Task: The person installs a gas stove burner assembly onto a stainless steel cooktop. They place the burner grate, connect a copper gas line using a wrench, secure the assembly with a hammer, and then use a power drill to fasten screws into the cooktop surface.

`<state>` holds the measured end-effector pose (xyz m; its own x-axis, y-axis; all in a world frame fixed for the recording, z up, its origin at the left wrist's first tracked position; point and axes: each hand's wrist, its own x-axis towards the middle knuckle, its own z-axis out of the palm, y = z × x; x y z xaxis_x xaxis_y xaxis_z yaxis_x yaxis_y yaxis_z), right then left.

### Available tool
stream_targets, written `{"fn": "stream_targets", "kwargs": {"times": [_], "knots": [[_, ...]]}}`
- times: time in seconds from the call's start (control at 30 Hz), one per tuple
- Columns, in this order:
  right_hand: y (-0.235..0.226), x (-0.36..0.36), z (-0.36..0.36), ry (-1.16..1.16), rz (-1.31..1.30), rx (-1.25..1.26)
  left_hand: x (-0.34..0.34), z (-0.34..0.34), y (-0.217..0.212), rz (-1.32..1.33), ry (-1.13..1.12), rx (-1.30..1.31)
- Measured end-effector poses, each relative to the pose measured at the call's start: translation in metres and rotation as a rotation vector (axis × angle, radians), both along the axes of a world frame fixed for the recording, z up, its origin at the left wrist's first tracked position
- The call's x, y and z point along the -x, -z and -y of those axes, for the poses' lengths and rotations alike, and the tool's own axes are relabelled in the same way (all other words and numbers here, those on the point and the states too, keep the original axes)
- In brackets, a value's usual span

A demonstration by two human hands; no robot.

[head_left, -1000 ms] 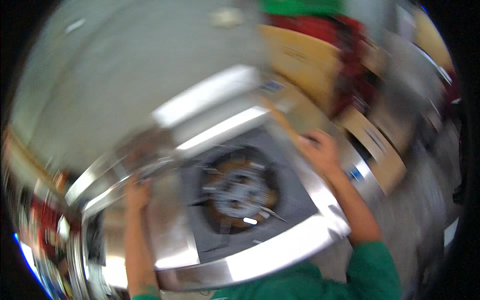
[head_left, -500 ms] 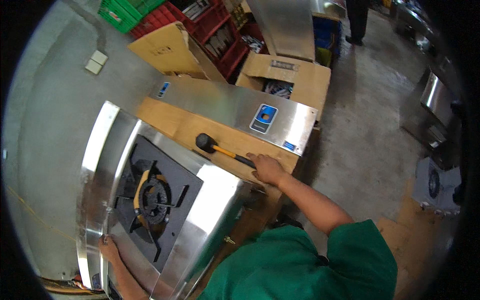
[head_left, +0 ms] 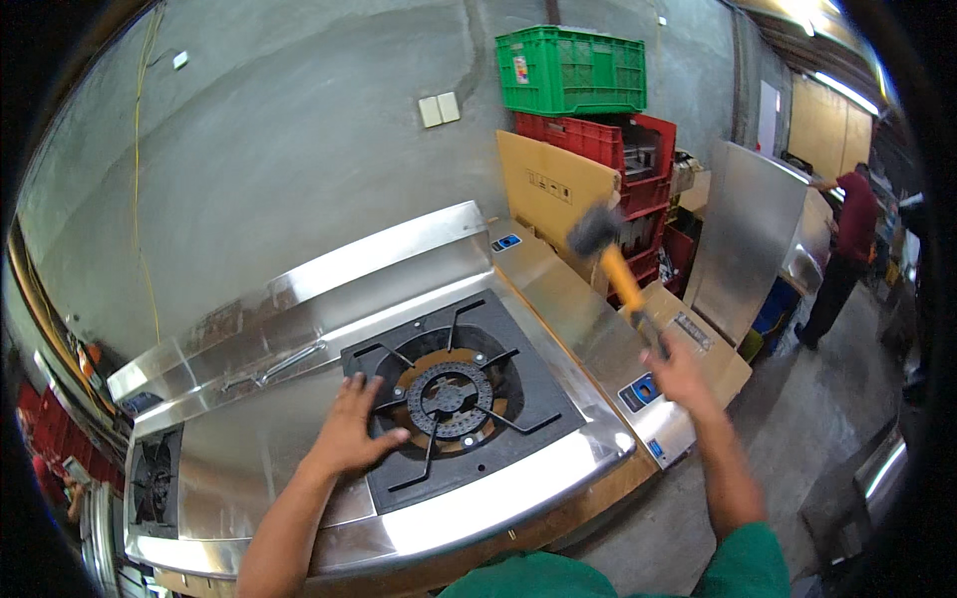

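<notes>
My right hand [head_left: 678, 374] is wrapped round the black grip of a rubber mallet [head_left: 620, 274], raised in the air with its dark head up and blurred. My left hand [head_left: 354, 424] lies with fingers spread at the left edge of the black square burner plate [head_left: 543, 404]. That plate sits in a stainless steel gas stove [head_left: 239, 453] with a raised back rim. Inside the plate is a round cast-iron burner [head_left: 449, 399] with pan-support prongs around it. A second burner plate [head_left: 155, 478] shows at the stove's far left.
Beside the stove lies a steel panel [head_left: 568, 299] with blue labels. Behind it are a cardboard sheet [head_left: 558, 189], stacked red crates [head_left: 648, 194] and a green crate [head_left: 573, 75]. An open cardboard box [head_left: 713, 334] stands right. A person in dark red [head_left: 855, 219] stands by a large metal sheet [head_left: 748, 239].
My right hand has taken hold of the mallet and lifted it off the wooden surface. My left hand has moved from the stove's back rim to the burner plate. The view has swung left and up.
</notes>
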<state>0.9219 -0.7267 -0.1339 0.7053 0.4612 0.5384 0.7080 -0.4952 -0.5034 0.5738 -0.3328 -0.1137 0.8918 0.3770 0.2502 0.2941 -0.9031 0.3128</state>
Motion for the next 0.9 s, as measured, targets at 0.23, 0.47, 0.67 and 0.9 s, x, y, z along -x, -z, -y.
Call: {"fn": "stream_targets", "kwargs": {"times": [0.23, 0.47, 0.67, 0.9], "knots": [[-0.204, 0.058, -0.082, -0.380, -0.174, -0.369, 0.013, -0.001, -0.011, -0.162, -0.029, -0.111], [-0.089, 0.046, -0.125, -0.231, -0.398, 0.641, 0.006, -0.005, 0.000, -0.102, 0.010, -0.115], [-0.174, 0.025, -0.106, -0.189, -0.407, 0.262, 0.005, -0.007, 0.001, -0.141, -0.005, -0.072], [-0.199, 0.065, -0.081, -0.209, -0.253, 0.010, 0.004, 0.004, -0.005, -0.217, 0.009, -0.057]]}}
